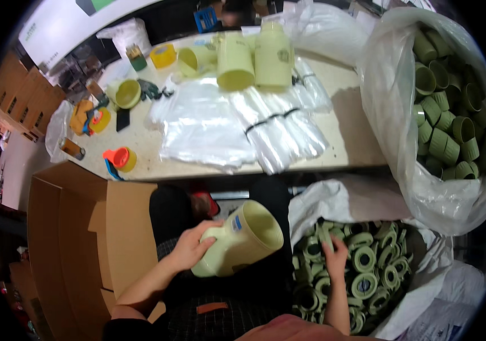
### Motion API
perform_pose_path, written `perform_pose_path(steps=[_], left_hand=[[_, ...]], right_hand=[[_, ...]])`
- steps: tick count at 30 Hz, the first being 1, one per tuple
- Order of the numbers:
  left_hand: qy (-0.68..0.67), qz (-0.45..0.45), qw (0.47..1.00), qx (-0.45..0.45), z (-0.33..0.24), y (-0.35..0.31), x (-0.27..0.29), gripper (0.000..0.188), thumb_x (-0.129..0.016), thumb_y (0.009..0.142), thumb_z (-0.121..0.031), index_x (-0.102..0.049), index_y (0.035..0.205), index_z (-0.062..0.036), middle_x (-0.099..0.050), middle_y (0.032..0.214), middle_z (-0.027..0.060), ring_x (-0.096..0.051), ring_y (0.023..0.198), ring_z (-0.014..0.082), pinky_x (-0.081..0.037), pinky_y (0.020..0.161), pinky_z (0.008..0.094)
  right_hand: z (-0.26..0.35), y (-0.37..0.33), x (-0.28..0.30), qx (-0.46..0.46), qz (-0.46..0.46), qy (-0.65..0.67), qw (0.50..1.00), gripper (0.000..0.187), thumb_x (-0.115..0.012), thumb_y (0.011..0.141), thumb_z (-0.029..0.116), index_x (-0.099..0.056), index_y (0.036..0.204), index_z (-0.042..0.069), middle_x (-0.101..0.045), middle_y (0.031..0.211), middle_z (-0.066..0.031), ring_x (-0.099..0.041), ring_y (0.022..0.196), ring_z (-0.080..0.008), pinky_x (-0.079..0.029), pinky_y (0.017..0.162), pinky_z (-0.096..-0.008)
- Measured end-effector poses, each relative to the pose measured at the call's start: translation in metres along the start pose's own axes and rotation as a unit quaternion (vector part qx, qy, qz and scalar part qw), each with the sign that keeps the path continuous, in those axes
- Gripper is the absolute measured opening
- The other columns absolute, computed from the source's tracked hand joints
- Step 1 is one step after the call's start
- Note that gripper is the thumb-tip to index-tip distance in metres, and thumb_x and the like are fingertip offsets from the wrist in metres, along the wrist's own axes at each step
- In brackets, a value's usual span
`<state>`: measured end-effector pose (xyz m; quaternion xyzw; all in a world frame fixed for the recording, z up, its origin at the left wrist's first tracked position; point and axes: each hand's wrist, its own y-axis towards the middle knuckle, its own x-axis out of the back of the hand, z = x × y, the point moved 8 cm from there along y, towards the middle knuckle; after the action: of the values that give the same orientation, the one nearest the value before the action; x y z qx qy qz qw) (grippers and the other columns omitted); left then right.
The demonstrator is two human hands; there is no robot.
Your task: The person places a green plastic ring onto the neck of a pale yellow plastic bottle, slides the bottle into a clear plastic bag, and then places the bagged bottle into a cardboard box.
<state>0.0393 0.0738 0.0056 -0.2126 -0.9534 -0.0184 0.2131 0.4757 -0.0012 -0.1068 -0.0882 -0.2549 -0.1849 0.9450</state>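
My left hand (190, 248) is wrapped round the handle side of a pale green plastic jug body (232, 250), tilted above my lap. Its wide round opening points up and to the right, and a small blue label sits near the handle. My right hand (336, 259) reaches into a white sack (322, 199) at my right, its fingers closed on a slim green plastic part (325, 235). Around that hand lie many green ring-shaped plastic parts (364, 260), some with a short arm.
An open cardboard box (129, 227) stands at my left. On the table (348, 131) are plastic bags (203, 125), more pale green jugs (274, 57), and tape rolls (163, 55). A clear bag (388, 74) of green cups (441, 142) stands at right.
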Motion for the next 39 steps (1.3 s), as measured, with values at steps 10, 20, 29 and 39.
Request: perform_pose_path(steps=[10,20,29,39], left_hand=[[-0.106,0.004,0.994,-0.015,0.013,-0.025,0.017,0.038,-0.056,0.101,-0.023,-0.055,0.135,-0.0051,-0.058,0.142,0.0172,-0.06,0.127,0.0355,-0.048,0.105,0.0407],[-0.137,-0.02,0.99,-0.012,0.026,-0.038,0.015,0.042,-0.062,0.094,-0.011,-0.052,0.134,-0.0047,-0.055,0.146,0.0192,-0.064,0.12,0.032,-0.051,0.099,0.0389],[-0.006,-0.023,0.997,-0.078,-0.001,-0.04,0.004,0.049,-0.069,0.09,-0.015,-0.052,0.135,-0.0032,-0.047,0.15,0.0216,-0.066,0.107,0.0413,-0.056,0.09,0.0422],[-0.01,-0.087,0.995,0.038,0.01,-0.05,0.017,0.04,-0.065,0.093,-0.017,-0.057,0.131,-0.0061,-0.064,0.131,0.0167,-0.066,0.112,0.0378,-0.055,0.092,0.0419]], right_hand=[[0.263,-0.036,-0.12,0.454,0.254,0.078,0.851,0.06,-0.08,0.077,0.039,-0.069,0.125,0.004,-0.05,0.08,-0.0056,-0.05,0.073,-0.0236,-0.042,0.066,-0.036],[0.268,-0.049,-0.127,0.401,0.257,0.03,0.879,0.055,-0.074,0.088,0.04,-0.067,0.129,0.004,-0.051,0.081,-0.0058,-0.05,0.075,-0.0216,-0.041,0.068,-0.0334],[0.277,-0.045,-0.127,0.349,0.233,-0.169,0.892,0.062,-0.07,0.088,0.033,-0.055,0.138,0.0,-0.057,0.102,-0.0204,-0.059,0.095,-0.0378,-0.049,0.086,-0.045],[0.278,-0.034,-0.135,0.349,0.354,-0.003,0.868,0.059,-0.062,0.093,0.048,-0.064,0.125,-0.002,-0.057,0.092,-0.0123,-0.056,0.084,-0.0271,-0.045,0.08,-0.0384]])
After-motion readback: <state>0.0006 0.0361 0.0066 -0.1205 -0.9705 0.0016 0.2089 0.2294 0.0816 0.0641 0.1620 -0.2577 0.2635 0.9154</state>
